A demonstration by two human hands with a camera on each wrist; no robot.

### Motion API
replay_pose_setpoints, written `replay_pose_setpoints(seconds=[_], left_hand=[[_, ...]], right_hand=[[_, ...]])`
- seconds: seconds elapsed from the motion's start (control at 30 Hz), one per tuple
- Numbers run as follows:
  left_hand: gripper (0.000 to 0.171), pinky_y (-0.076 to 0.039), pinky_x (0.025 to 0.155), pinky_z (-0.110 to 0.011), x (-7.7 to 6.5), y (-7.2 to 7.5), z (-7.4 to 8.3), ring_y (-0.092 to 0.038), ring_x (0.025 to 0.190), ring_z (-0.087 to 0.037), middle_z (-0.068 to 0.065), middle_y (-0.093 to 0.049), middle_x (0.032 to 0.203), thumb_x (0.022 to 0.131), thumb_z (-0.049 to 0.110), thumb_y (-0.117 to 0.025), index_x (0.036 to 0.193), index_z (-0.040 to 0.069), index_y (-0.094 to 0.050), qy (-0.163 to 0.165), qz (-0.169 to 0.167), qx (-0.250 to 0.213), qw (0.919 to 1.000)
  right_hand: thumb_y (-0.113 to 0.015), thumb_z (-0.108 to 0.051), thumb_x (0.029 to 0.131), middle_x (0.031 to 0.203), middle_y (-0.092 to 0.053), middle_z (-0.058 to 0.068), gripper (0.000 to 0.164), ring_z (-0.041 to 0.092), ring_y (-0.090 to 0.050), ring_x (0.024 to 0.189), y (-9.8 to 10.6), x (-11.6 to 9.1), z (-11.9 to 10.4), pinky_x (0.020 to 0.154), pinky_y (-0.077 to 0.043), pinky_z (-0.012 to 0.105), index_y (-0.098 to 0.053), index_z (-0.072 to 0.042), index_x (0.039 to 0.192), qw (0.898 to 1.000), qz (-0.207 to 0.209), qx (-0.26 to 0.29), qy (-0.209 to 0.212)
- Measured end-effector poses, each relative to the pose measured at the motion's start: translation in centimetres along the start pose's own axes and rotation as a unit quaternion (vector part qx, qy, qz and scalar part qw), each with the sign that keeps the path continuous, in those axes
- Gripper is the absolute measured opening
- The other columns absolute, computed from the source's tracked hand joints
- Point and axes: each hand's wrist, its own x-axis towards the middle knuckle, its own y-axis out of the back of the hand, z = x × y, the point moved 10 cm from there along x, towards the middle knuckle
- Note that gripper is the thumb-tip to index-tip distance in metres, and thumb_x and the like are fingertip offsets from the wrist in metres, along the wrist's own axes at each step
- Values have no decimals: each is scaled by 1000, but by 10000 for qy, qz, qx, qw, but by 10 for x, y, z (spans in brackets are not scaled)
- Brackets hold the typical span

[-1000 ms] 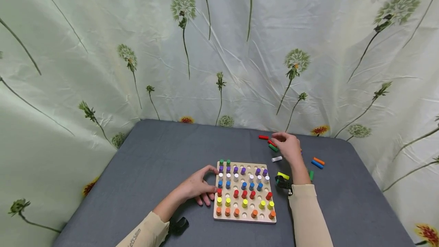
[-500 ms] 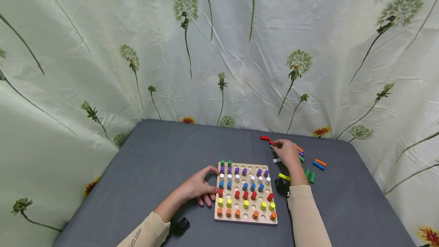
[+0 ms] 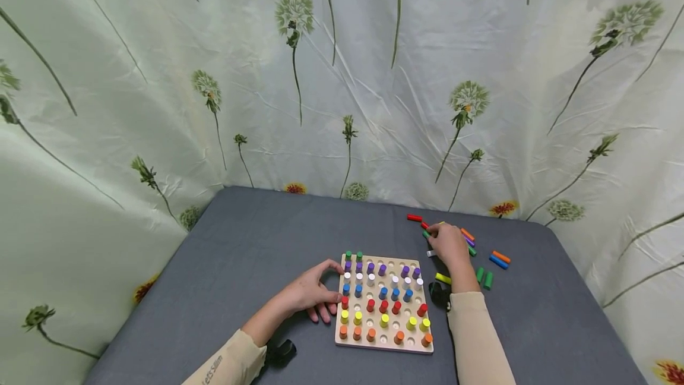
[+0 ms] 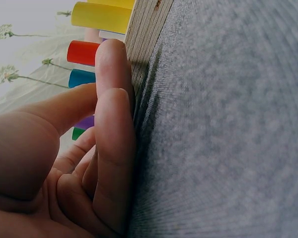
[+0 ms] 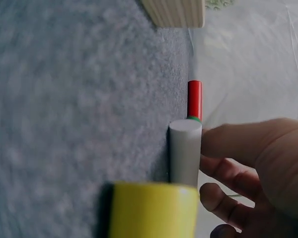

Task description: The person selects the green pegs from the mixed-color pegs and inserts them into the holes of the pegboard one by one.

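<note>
A wooden pegboard (image 3: pixel 385 346) holds upright pegs in rows of green, purple, white, blue, red, yellow and orange, with some holes bare. My left hand (image 3: pixel 312 291) holds its left edge; in the left wrist view two fingers (image 4: pixel 115 126) lie along the board's side at the cloth. Among loose pegs behind the board is my right hand (image 3: pixel 450 247), its fingertips right at a green peg (image 3: pixel 426 234). In the right wrist view a white peg (image 5: pixel 185 153) covers those fingertips, so I cannot tell whether they pinch the green peg.
Two red pegs lie beyond the green one, the farther red peg (image 3: pixel 414 217) at the back. A yellow peg (image 3: pixel 443 278) lies between board and right wrist. Orange (image 3: pixel 501 256), blue (image 3: pixel 499 262) and more green pegs (image 3: pixel 488 280) lie right. A patterned curtain (image 3: pixel 320 76) hangs behind the grey table.
My right hand has come down and nearer to me, from by the red pegs to the green peg. The left hand has stayed at the board's edge.
</note>
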Motion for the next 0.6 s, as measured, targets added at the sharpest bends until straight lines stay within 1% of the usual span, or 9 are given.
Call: replay_pose_setpoints(seconds=[0.1, 0.17, 0.27, 0.4, 0.5, 0.6], left_hand=[[47, -50, 39, -28, 0, 0, 0, -67, 50, -16, -11, -73, 71, 89, 19, -76, 126, 30, -48, 19, -20, -39, 10000], [48, -50, 39, -28, 0, 0, 0, -67, 50, -16, -11, -73, 71, 88, 19, -76, 126, 29, -48, 24, -16, -45, 10000], [48, -49, 38, -28, 0, 0, 0, -67, 50, -16, -11, -73, 71, 88, 19, -76, 126, 30, -48, 4, 22, -21, 10000], [47, -49, 38, -28, 0, 0, 0, -67, 50, -16, -10, -73, 70, 89, 18, -75, 125, 30, -48, -45, 86, 47, 9999], [47, -49, 38, -28, -1, 0, 0, -67, 50, -16, -10, -73, 70, 89, 18, -75, 125, 30, -48, -72, 114, 69, 9999], [47, -49, 38, -28, -1, 1, 0, -67, 50, -17, -10, -73, 70, 89, 18, -75, 126, 30, -48, -74, 115, 68, 9999]], right_hand=[[-68, -14, 93, 108, -70, 16, 27, 32, -61, 92, -3, -1, -3, 78, -52, 47, -72, -7, 118, 9993, -209, -287, 80], [-69, -13, 92, 110, -70, 16, 26, 34, -61, 97, -3, -2, -5, 81, -51, 50, -73, -8, 117, 9985, -264, -464, 150], [-70, -13, 89, 108, -71, 14, 22, 36, -60, 99, -2, -3, -8, 83, -49, 51, -74, -10, 111, 9975, -237, -619, 244], [-73, -12, 87, 101, -72, 10, 19, 34, -59, 96, 0, -4, -12, 79, -48, 49, -74, -11, 106, 9967, -125, -685, 410], [-75, -13, 86, 97, -71, 8, 19, 30, -60, 89, 4, -5, -16, 76, -49, 46, -73, -11, 105, 9970, -26, -533, 563], [-75, -15, 86, 96, -70, 7, 20, 26, -60, 84, 9, -6, -20, 74, -49, 43, -70, -12, 105, 9977, 7, -95, 664]])
